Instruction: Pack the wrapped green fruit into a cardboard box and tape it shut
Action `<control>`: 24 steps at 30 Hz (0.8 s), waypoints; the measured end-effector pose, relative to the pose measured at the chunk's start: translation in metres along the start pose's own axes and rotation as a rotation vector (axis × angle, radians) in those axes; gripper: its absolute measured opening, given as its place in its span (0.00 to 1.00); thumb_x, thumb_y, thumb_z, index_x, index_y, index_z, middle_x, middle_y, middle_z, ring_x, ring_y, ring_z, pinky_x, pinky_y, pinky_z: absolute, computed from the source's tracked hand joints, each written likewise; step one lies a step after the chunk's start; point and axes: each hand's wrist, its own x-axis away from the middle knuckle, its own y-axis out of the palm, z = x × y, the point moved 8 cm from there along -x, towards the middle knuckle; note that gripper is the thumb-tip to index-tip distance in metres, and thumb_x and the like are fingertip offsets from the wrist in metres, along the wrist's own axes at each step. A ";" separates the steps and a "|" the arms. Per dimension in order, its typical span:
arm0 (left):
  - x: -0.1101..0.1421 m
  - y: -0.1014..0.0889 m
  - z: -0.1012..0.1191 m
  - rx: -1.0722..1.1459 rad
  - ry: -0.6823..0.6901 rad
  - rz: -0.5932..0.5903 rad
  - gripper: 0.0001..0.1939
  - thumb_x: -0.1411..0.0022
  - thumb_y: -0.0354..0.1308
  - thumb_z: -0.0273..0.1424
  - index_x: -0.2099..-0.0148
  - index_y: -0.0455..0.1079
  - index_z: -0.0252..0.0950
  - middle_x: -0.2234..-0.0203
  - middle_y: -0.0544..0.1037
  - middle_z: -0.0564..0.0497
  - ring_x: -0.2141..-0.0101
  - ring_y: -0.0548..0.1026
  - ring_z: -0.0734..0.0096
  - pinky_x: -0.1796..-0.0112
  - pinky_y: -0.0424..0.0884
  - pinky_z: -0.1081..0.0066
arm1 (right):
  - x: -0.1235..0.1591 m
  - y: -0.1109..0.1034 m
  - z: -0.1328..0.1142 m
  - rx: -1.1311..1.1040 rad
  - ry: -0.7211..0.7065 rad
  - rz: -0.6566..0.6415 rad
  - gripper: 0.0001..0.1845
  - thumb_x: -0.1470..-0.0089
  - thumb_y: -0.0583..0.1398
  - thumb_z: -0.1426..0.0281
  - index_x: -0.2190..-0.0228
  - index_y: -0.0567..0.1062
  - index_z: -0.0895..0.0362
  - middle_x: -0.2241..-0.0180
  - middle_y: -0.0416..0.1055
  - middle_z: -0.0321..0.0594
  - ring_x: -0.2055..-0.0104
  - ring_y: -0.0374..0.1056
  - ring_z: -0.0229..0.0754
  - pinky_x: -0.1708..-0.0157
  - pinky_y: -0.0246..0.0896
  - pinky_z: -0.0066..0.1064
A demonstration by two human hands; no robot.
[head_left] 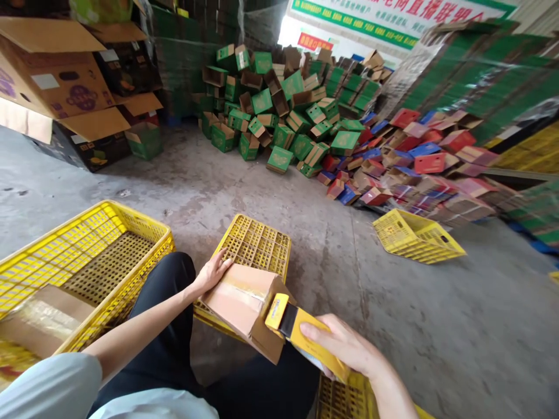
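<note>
A closed cardboard box [238, 297] lies tilted in front of me, with clear tape along its top seam. Under it is an upturned yellow plastic crate [257, 235]. My left hand [212, 272] grips the box's far left end, thumb on the top face and fingers over the edge. In my right hand [340, 343] is a yellow tape dispenser [312, 334], its head touching or very close to the box's right end. The palm side of the right hand is hidden.
To the left stands a large yellow crate [144, 233] with a taped cardboard box [43, 320] inside. Another yellow crate [417, 235] lies on the floor at right. Beyond are heaps of green boxes [279, 157] and red and blue boxes [430, 163]. Big cartons [65, 87] stand back left.
</note>
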 end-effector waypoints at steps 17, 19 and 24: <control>0.040 -0.002 0.058 -0.121 0.293 -0.161 0.35 0.23 0.38 0.54 0.24 0.53 0.44 0.26 0.55 0.46 0.27 0.53 0.50 0.30 0.52 0.46 | -0.021 0.011 -0.048 0.033 -0.251 0.153 0.36 0.48 0.61 0.35 0.63 0.76 0.57 0.66 0.80 0.41 0.64 0.76 0.46 0.68 0.69 0.29; 0.040 -0.002 0.029 -0.144 0.235 -0.159 0.36 0.24 0.37 0.54 0.24 0.53 0.44 0.26 0.54 0.44 0.26 0.49 0.50 0.30 0.49 0.44 | -0.020 0.005 -0.044 0.027 -0.273 0.189 0.35 0.50 0.63 0.37 0.60 0.76 0.55 0.59 0.80 0.41 0.57 0.75 0.48 0.62 0.70 0.30; 0.032 0.002 -0.047 -0.245 0.070 -0.072 0.36 0.31 0.43 0.61 0.30 0.65 0.49 0.26 0.55 0.46 0.26 0.40 0.39 0.32 0.44 0.36 | -0.020 0.019 -0.018 -0.264 -0.156 0.014 0.47 0.56 0.67 0.36 0.45 0.72 0.54 0.58 0.80 0.43 0.67 0.77 0.45 0.69 0.73 0.32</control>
